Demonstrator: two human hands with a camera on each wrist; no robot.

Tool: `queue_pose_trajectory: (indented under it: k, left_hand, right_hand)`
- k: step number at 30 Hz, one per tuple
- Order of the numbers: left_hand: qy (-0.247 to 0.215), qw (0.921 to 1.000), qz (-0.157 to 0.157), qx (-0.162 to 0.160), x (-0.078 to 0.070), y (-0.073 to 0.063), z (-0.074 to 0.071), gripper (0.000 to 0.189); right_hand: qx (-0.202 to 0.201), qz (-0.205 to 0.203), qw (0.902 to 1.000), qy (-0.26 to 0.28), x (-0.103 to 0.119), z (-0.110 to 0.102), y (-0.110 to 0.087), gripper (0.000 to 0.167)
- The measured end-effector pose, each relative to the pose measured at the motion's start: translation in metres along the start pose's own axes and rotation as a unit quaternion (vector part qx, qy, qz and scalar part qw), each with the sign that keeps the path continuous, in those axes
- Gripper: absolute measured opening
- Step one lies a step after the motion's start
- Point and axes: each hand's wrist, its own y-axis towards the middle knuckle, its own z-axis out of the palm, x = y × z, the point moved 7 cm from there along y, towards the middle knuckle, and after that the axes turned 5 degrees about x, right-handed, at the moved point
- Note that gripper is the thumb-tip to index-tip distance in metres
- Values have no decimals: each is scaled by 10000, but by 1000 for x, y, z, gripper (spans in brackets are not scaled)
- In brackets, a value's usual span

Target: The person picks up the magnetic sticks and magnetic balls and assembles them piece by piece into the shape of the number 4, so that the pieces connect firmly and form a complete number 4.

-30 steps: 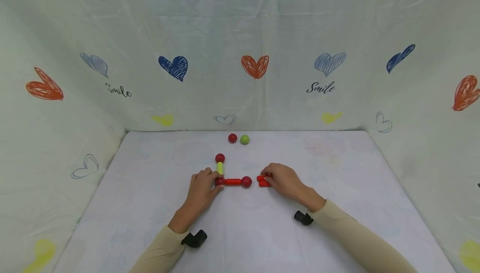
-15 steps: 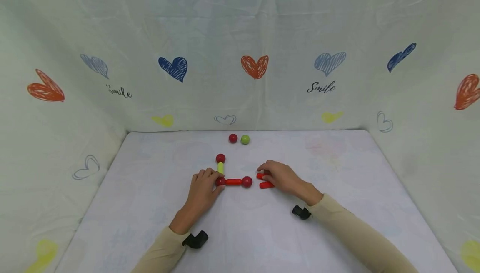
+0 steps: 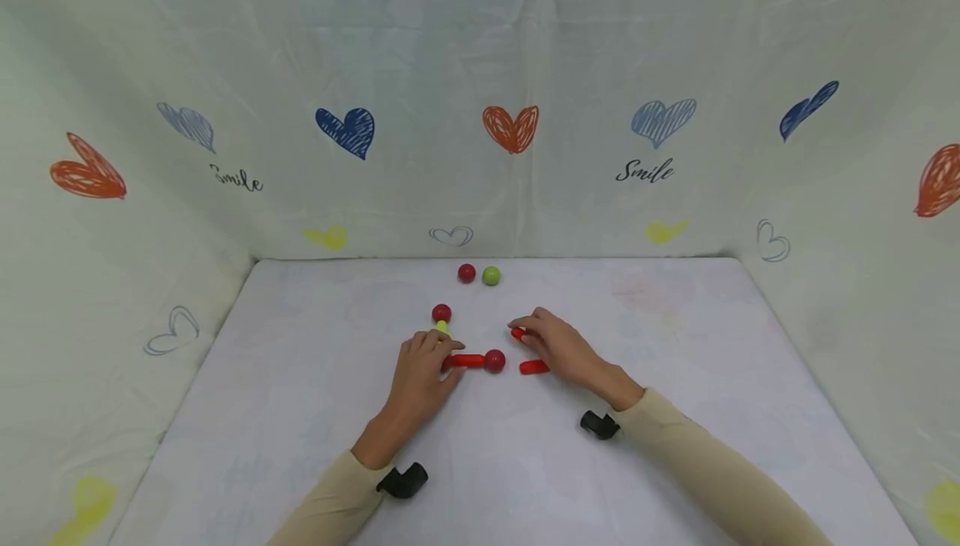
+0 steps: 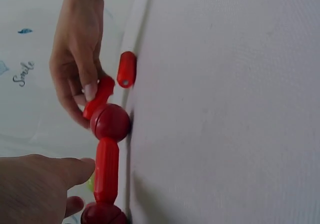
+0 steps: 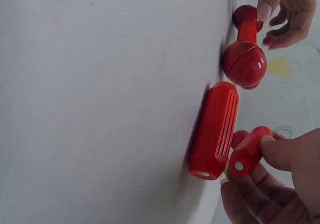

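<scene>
1 red stick, call it the held stick [image 5: 251,151], is pinched between the thumb and fingers of the right hand [image 3: 562,350], tilted, and it looks lifted off the white table [image 3: 510,463]. You can see a round silvery spot [image 5: 239,166] on its end. Just beside it, the spare red stick [image 5: 215,131] is lying on the table, partly covered by that hand from above.

Left hand [image 3: 423,371] is over the corner ball [image 5: 246,16], a red 1, with thumb and fingers apart. Can't really tell if they're touching anything. From that ball a joining red stick [image 3: 468,360] runs over to the side ball [image 3: 494,360], also red. There's a yellow stick [image 3: 442,328] too, 1 end at the far red ball [image 3: 442,313], the other hidden by the left hand.

Near the back edge, 2 more balls sit close together: a loose red ball [image 3: 467,273] and a green ball [image 3: 491,276]. Beige sleeves [image 3: 697,463], black wrist cameras [image 3: 600,424], and a pale sheet [image 3: 585,54] behind with hearts [image 3: 512,129] and "Smile" on it 2 times.
</scene>
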Motion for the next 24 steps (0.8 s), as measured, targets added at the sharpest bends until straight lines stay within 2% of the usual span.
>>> queue_pose_trajectory:
  k: [6,9,12,16,24]
  left_hand:
    - [136,9993,-27,336,-12,7,14,38]
    - [153,9992,15,376,-16,9,19,37]
    - [150,9992,56,376,-20,11,22,36]
    - [162,9994,41,312,-23,12,26,37]
    - [240,9997,44,72,-29,13,30,34]
  right_hand:
    - [-243,-35,9981,571,3,0,6,31]
    - [-365,-96,9960,815,4,2,10,29]
    - [-444,-24,9929,1106,5,6,14,28]
    - [-563,297,9868,1491,3,9,19,27]
    - [-739,678,9776,1850,-2,15,29,21]
